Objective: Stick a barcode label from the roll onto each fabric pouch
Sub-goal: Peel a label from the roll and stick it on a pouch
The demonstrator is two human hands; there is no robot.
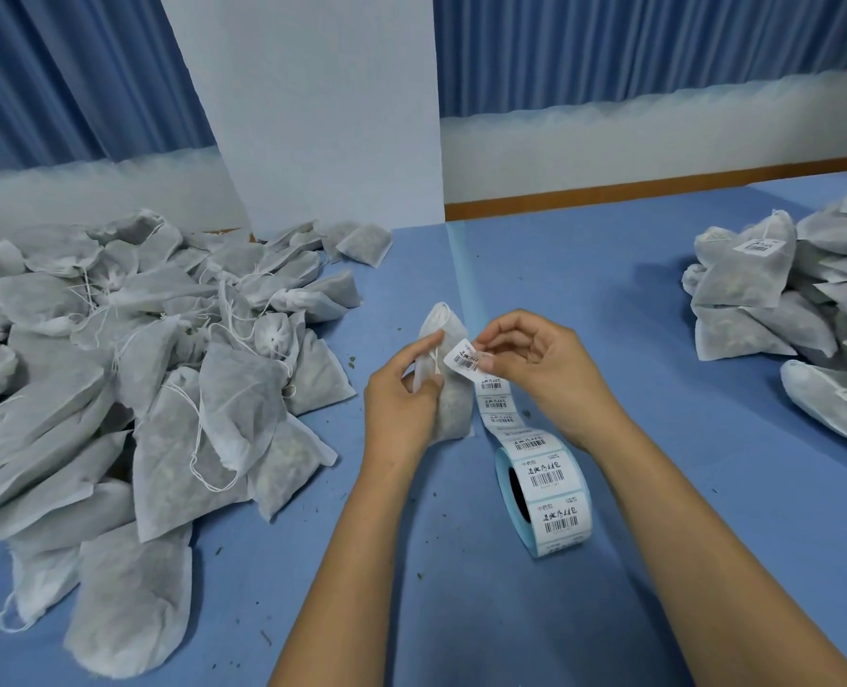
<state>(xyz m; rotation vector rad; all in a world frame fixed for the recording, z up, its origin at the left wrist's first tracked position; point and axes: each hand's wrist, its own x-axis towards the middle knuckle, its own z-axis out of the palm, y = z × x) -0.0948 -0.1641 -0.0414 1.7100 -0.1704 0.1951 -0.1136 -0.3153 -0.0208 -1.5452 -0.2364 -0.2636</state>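
My left hand [401, 394] grips a white fabric pouch [449, 369] upright over the blue table. A white barcode label [463, 360] is pinched between the fingertips of my right hand [530, 359], held against the pouch's upper right side. Below it, the strip of labels runs down to the label roll [543, 498], which stands on its edge on the table between my forearms.
A big heap of unlabelled pouches [129, 369] with loose drawstrings fills the left of the blue table [634, 339]. A pile of labelled pouches [798, 295] sits at the right edge. A white panel [312, 106] stands at the back. Small plant crumbs dot the table.
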